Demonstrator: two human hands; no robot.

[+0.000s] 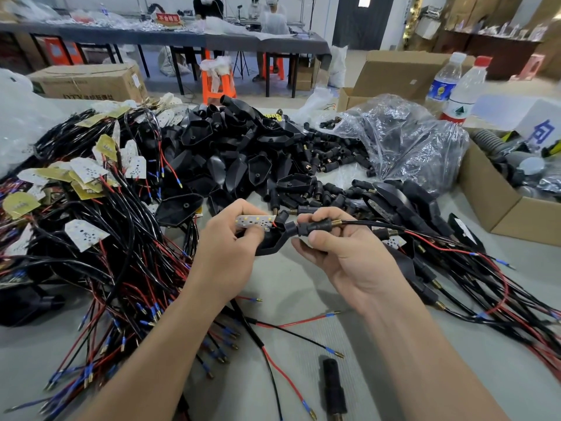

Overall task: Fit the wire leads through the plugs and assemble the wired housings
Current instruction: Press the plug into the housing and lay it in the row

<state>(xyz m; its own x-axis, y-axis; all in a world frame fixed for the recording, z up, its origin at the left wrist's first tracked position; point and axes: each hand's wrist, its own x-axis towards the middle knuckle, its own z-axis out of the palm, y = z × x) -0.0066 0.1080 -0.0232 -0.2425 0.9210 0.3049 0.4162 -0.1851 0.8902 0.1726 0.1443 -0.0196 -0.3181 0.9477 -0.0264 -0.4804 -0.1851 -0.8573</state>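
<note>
Midair, left hand (pixel 224 238) grips housing (pixel 271 243), right hand (pixel 343 256) plug (pixel 314 227), between heaps (pixel 100 238).

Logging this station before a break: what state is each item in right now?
Left hand: grips the housing and LED board.
Housing: held off the table.
Right hand: pinches the plug.
Plug: threaded on its cable, at the housing's neck; seating unclear.
Spare plug: lying loose on the table.
Blue-label bottle: upright, capped.
Red-label bottle: upright, capped.
Cardboard box: open.

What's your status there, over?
Left grip holds housing with LED board. Right grip pinches plug on cable, at housing neck. Loose wires lie underneath, none between.
</note>
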